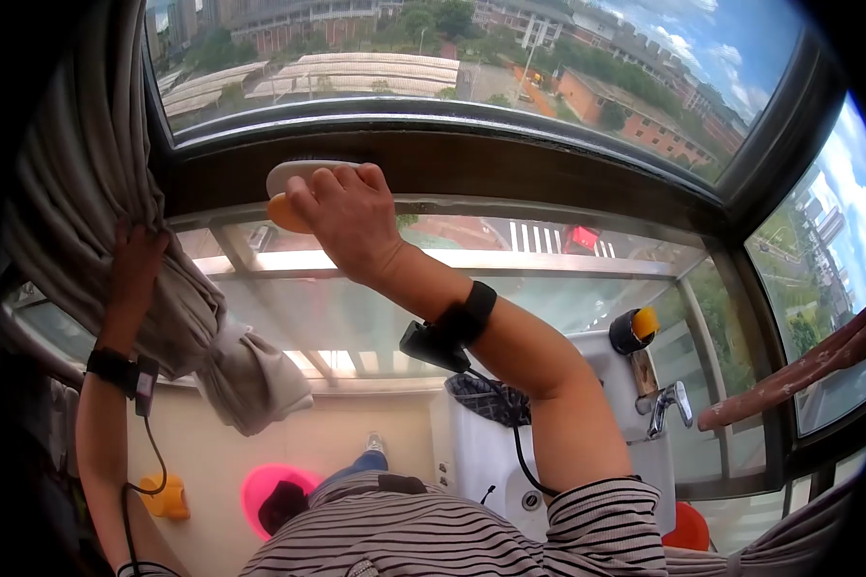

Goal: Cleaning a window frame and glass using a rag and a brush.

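Note:
My right hand (353, 223) grips a scrubbing brush (283, 179) with a white and orange body. The dark bristles along its far side meet the brown window rail (476, 169), below the large glass pane. On the left, my left hand (136, 256) holds a bunched grey-beige curtain (94, 159), its fingers partly sunk in the folds. That curtain's lower end is tied in a thick knot (242, 353). A black strap with a small device sits on each of my wrists, and a cable runs from each device.
To the right is a white sink (487, 447) with a dark cloth (480, 400), a chrome faucet (667, 407) and a black cup (626, 332) on its ledge. A pink basin (254, 498) and a yellow stool (166, 498) stand on the floor. A tied reddish curtain (786, 379) hangs right.

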### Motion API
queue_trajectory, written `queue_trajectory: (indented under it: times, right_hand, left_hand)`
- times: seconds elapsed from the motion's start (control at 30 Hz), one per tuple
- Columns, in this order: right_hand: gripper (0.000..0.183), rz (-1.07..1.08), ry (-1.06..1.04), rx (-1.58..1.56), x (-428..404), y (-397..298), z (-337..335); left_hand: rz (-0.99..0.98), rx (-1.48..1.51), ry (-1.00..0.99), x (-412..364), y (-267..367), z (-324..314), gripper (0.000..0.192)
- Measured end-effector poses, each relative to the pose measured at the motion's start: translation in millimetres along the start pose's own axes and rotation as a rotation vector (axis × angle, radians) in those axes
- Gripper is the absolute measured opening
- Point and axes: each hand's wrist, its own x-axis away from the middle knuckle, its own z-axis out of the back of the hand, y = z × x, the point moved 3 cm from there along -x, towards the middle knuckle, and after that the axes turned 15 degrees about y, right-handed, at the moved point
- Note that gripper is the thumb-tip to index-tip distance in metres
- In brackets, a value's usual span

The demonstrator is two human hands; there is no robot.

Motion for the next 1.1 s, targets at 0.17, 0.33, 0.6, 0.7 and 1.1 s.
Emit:
queue_trajectory:
  times: [0.17,0.33,0.6,0.7,1.1]
  right_hand:
    - [0.051,0.02,-0.147,0.13,25,43,48]
    - [0.049,0.027,-0.15,0.357,54,97,127]
    - [0.043,0.053,-0.122,0.275,32,58,73]
    - [0.045,0.073,-0.091,0.187,14,27,35]
    - [0.037,0.013,-0.087,0.05,-21,-46,-48]
  left_hand:
    - [-0.001,-0.045,0.069,10,-8,8,0.019]
    - [-0.045,0.103,0.058,-7,4,15,0.02]
    - [-0.105,0.01,0.053,1,1,15,0.019]
    - [-0.116,-0.009,0.061,-2,5,16,0.018]
    - [-0.114,-0.067,0.013,0,-2,7,0.026]
